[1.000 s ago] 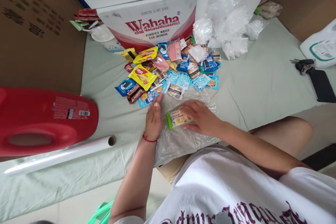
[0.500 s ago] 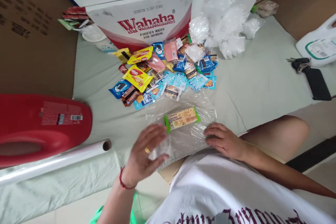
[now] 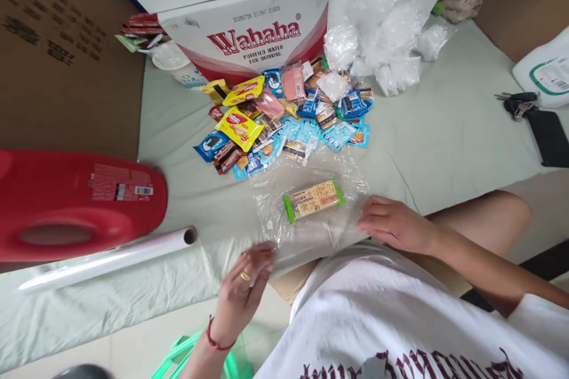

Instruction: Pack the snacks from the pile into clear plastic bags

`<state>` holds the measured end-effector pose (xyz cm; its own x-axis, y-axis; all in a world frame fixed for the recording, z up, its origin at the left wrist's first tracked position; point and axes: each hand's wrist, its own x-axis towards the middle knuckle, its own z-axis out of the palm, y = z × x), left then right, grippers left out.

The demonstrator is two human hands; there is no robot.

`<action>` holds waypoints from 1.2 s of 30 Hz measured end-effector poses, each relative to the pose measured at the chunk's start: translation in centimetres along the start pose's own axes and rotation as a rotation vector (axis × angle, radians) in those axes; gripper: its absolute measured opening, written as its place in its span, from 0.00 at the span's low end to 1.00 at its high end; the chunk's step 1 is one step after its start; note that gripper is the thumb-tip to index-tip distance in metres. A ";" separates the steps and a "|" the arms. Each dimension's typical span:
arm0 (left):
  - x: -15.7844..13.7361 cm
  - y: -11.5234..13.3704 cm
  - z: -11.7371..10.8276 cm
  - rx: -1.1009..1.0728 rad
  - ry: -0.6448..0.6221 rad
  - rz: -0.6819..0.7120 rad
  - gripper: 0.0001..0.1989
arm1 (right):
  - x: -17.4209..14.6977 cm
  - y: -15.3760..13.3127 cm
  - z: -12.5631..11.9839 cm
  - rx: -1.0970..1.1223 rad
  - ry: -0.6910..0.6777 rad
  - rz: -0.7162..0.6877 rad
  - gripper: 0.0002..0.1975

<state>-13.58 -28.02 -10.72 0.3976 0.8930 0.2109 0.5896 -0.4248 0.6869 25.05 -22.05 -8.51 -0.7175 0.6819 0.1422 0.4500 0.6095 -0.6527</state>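
A soda biscuit packet [image 3: 313,200] with green ends lies face up on a clear sheet of plastic wrap [image 3: 306,243]. My left hand [image 3: 246,275], with a ring and a red wrist cord, pinches the wrap's near left edge between thumb and fingers. On the other side, my right hand [image 3: 393,224] has its fingers closed on the near right edge of the film. The wrap is pulled fairly flat between both hands, and its near edge reaches my lap. Neither hand touches the biscuit packet.
Behind the wrap lies a pile of snack packets [image 3: 284,121], against a Wahaha carton [image 3: 258,35]. Crumpled plastic bundles [image 3: 382,35] stand to its right. On the left are a red jug [image 3: 80,207] and a roll of film [image 3: 115,262]. Keys [image 3: 518,105] and a black phone [image 3: 549,137] lie right.
My left hand has moved down toward me and closed on the wrap's edge. The right hand has shifted slightly right and up, its fingers now closed. The near part of the film is smoother.
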 end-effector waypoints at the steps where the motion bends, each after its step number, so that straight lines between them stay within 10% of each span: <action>1: 0.5 -0.1 -0.5 -0.004 0.017 -0.043 0.11 | 0.8 0.2 -0.8 0.013 -0.015 0.002 0.14; 12: 11.2 -7.4 -2.0 -0.019 0.037 -0.514 0.18 | 9.9 6.8 -3.7 -0.027 -0.115 0.304 0.08; 20: 10.4 -0.9 -2.0 0.346 0.774 -0.130 0.08 | 12.3 5.5 -3.9 -0.385 -0.015 0.462 0.12; 26: 10.7 4.2 3.8 0.286 0.210 0.241 0.19 | 17.5 6.2 -3.0 -0.485 0.012 0.285 0.22; 32: 11.5 2.1 6.9 0.407 0.031 0.112 0.17 | 20.0 7.8 -3.1 -0.396 -0.218 0.497 0.13; 36: 11.5 1.9 6.8 0.407 0.030 0.128 0.16 | 19.3 7.7 -4.8 -0.214 -0.183 0.324 0.09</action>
<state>-3.09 -19.57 -11.68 0.4689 0.8304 0.3009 0.7686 -0.5515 0.3242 17.18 -2.28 -7.23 -0.5946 0.7807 -0.1922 0.7542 0.4588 -0.4697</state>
